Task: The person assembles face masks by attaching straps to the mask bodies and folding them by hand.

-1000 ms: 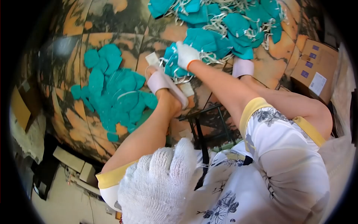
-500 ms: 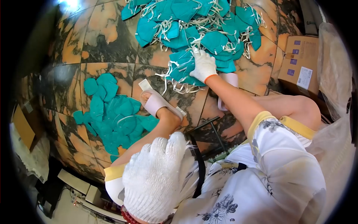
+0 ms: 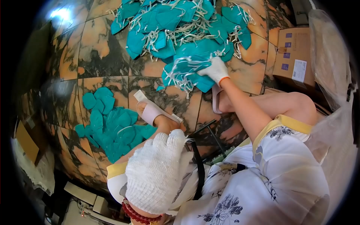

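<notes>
This appears to be a home or a small informal workroom; the view cannot settle which. Polished, marble-patterned floor tiles [image 3: 101, 48], backless slippers [image 3: 152, 113] and loose floral clothing [image 3: 225, 208] suggest a house. Against that, strapped teal pieces [image 3: 165, 17] lie heaped straight on the floor, with a second teal pile [image 3: 116, 129] nearby, and the person wears knitted gloves [image 3: 154, 170]. A labelled carton [image 3: 294, 56] and clear plastic sheeting [image 3: 330, 54] at the right edge hint at packing or storage.
</notes>
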Tool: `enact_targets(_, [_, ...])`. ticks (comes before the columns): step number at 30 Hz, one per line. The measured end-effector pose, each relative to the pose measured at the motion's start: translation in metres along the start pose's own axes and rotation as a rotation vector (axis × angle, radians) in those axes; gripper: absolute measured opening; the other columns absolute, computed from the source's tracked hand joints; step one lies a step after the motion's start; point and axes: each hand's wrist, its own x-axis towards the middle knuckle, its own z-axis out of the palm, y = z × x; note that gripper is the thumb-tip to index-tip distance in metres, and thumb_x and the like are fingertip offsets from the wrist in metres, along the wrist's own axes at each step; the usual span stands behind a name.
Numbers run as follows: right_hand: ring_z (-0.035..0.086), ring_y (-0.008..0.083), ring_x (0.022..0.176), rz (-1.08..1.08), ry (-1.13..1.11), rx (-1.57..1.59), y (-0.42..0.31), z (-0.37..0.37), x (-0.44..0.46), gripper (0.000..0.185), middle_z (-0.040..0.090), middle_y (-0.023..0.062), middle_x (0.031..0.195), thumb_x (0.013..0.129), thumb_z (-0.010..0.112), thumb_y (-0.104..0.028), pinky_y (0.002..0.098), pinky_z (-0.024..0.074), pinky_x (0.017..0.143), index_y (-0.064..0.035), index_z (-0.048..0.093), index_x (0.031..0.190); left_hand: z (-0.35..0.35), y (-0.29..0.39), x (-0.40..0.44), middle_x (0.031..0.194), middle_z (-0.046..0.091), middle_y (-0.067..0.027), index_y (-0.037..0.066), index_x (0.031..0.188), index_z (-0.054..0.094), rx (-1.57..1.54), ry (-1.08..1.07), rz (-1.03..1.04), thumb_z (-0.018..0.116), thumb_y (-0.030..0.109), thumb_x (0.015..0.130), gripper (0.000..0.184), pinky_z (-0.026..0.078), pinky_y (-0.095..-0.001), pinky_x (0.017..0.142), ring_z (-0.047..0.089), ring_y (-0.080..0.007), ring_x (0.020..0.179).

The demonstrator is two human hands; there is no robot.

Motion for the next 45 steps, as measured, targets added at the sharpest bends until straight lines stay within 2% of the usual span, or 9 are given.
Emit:
enact_targets(7, [0.053, 0.0356, 0.127, 0.256, 0.291, 0.131, 0.066, -0.007, 0.025, 0.105, 0.051, 0.0196, 0.138, 0.055, 0.091, -0.047, 0.0434, 0.0441, 0.108, -0.0051, 0.05, 0.143, 0.004, 0.002, 0.006, 0.09, 0.061, -0.0105, 0.011, 0.116, 0.06, -0.034, 0.019, 0.032, 0.075, 0.021, 0.083, 0.038, 0.052, -0.0427, 0.067, 0.064, -0.0319, 0.082])
enact_targets(8, [0.052, 0.0363, 0.129, 0.268, 0.362, 0.169, 0.065, -0.008, 0.026, 0.115, 0.049, 0.0216, 0.141, 0.055, 0.094, -0.041, 0.0433, 0.0437, 0.109, -0.004, 0.039, 0.148, 0.003, 0.002, 0.006, 0.091, 0.062, -0.0106, 0.011, 0.115, 0.06, -0.038, 0.017, 0.011, 0.075, 0.022, 0.083, 0.038, 0.052, -0.0427, 0.067, 0.065, -0.032, 0.082])
enact_targets(12, [0.05, 0.0361, 0.133, 0.26, 0.483, 0.535, 0.087, 0.0, 0.055, 0.118, 0.046, 0.0246, 0.148, 0.05, 0.098, -0.022, 0.0416, 0.0446, 0.109, 0.0026, 0.034, 0.146, -0.002, -0.001, 0.01, 0.091, 0.063, -0.0104, 0.011, 0.114, 0.061, -0.047, -0.019, -0.067, 0.075, 0.025, 0.083, 0.037, 0.052, -0.0427, 0.068, 0.066, -0.0323, 0.083])
enact_targets(16, [0.058, 0.0351, 0.123, 0.383, 0.535, 0.422, 0.086, 0.013, 0.079, 0.113, 0.055, 0.0241, 0.137, 0.05, 0.098, -0.018, 0.0424, 0.0496, 0.103, 0.0046, 0.037, 0.143, -0.006, 0.001, 0.018, 0.092, 0.063, -0.01, 0.013, 0.117, 0.06, -0.007, -0.015, -0.043, 0.073, 0.026, 0.085, 0.037, 0.053, -0.043, 0.068, 0.066, -0.0322, 0.083])
enact_targets(27, [0.069, 0.0238, 0.092, 0.105, 0.228, 0.813, 0.08, 0.045, 0.104, 0.054, 0.071, 0.0132, 0.107, 0.061, 0.089, -0.003, 0.0364, 0.0573, 0.083, 0.0015, 0.067, 0.111, 0.003, 0.002, 0.031, 0.092, 0.064, -0.0103, 0.012, 0.117, 0.058, -0.012, -0.031, 0.019, 0.072, 0.026, 0.086, 0.037, 0.054, -0.0428, 0.066, 0.067, -0.0321, 0.08])
enact_targets(32, [0.069, 0.0264, 0.095, 0.276, 0.264, 0.976, 0.06, 0.056, 0.088, 0.06, 0.069, 0.0137, 0.112, 0.066, 0.09, -0.005, 0.0388, 0.0581, 0.083, 0.0014, 0.064, 0.119, 0.002, 0.006, 0.035, 0.093, 0.065, -0.0106, 0.012, 0.115, 0.058, -0.007, -0.045, 0.01, 0.072, 0.026, 0.086, 0.035, 0.053, -0.0429, 0.066, 0.067, -0.0321, 0.081])
enact_targets(35, [0.069, 0.0263, 0.096, 0.381, 0.052, 1.16, 0.047, 0.052, 0.082, 0.061, 0.069, 0.0141, 0.113, 0.068, 0.089, -0.005, 0.0386, 0.0578, 0.084, 0.0024, 0.061, 0.123, 0.004, 0.006, 0.036, 0.092, 0.065, -0.0107, 0.011, 0.115, 0.058, -0.022, -0.038, 0.017, 0.072, 0.026, 0.086, 0.035, 0.053, -0.0429, 0.066, 0.067, -0.0321, 0.081])
enact_targets(36, [0.067, 0.0277, 0.105, 0.348, 0.017, 1.165, 0.047, 0.053, 0.081, 0.072, 0.067, 0.0198, 0.121, 0.061, 0.092, -0.01, 0.038, 0.0546, 0.091, 0.0045, 0.061, 0.125, 0.004, 0.007, 0.036, 0.092, 0.065, -0.0107, 0.011, 0.115, 0.058, -0.024, -0.045, 0.012, 0.071, 0.026, 0.086, 0.035, 0.053, -0.043, 0.066, 0.067, -0.0321, 0.081])
enact_targets(45, [0.063, 0.0262, 0.112, 0.15, 0.048, 1.048, 0.022, 0.07, 0.078, 0.075, 0.066, 0.0124, 0.127, 0.068, 0.085, -0.006, 0.0363, 0.0495, 0.098, -0.0036, 0.056, 0.138, 0.007, 0.01, 0.035, 0.091, 0.067, -0.0119, 0.012, 0.111, 0.061, -0.038, -0.001, 0.007, 0.07, 0.024, 0.087, 0.029, 0.054, -0.0429, 0.067, 0.068, -0.0329, 0.08])
